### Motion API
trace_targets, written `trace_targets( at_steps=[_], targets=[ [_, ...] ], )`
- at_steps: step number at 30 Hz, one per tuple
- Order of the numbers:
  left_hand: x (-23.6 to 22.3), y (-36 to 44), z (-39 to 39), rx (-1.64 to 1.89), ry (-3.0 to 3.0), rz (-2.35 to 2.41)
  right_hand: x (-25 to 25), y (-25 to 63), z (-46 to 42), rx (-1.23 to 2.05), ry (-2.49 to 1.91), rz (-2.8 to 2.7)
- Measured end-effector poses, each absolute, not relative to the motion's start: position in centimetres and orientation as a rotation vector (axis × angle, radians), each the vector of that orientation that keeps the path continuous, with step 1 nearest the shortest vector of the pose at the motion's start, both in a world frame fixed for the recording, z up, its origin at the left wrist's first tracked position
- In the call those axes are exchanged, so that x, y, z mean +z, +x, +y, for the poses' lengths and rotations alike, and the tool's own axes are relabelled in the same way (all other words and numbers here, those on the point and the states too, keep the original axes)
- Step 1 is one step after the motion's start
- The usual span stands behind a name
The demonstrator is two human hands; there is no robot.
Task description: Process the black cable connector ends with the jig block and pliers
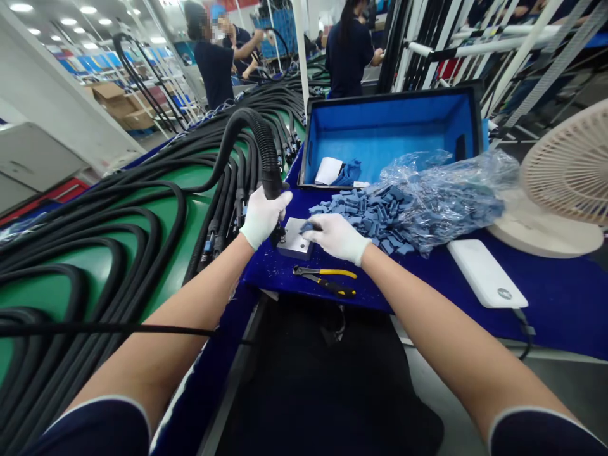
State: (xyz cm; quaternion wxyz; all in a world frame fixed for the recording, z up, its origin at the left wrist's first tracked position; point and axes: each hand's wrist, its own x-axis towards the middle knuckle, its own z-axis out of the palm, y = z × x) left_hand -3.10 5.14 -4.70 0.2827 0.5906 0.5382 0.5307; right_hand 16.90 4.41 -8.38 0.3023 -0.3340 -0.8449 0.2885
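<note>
My left hand (262, 215), in a white glove, is wrapped round the end of a black corrugated hose (266, 152) and holds it down over a small grey metal block (295, 239) on the blue table. In a white glove too, my right hand (336, 235) pinches a small blue plastic piece (308, 226) just above the block. A heap of the same blue pieces (368, 212) lies right behind that hand, spilling from a clear plastic bag (441, 190).
Yellow-handled pliers (327, 280) lie in front of the block. A blue bin (389, 133) stands behind, a white power bank (487, 273) and a fan (565, 177) to the right. Many black hoses (118, 253) cover the green conveyor on the left. People work at the far end.
</note>
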Motion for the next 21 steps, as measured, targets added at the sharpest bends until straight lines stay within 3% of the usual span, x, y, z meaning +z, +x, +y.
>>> trace_targets(
  at_steps=[14, 21],
  targets=[
    [-5.6, -4.4, 6.0, 1.413, 1.532, 1.247, -8.3, 10.6, 9.6, 1.154, -0.931, -2.230],
    [-5.3, -12.4, 0.9, 1.670, 1.340, 1.533, -8.4, 10.7, 8.7, 1.003, -1.023, -2.308]
  ],
)
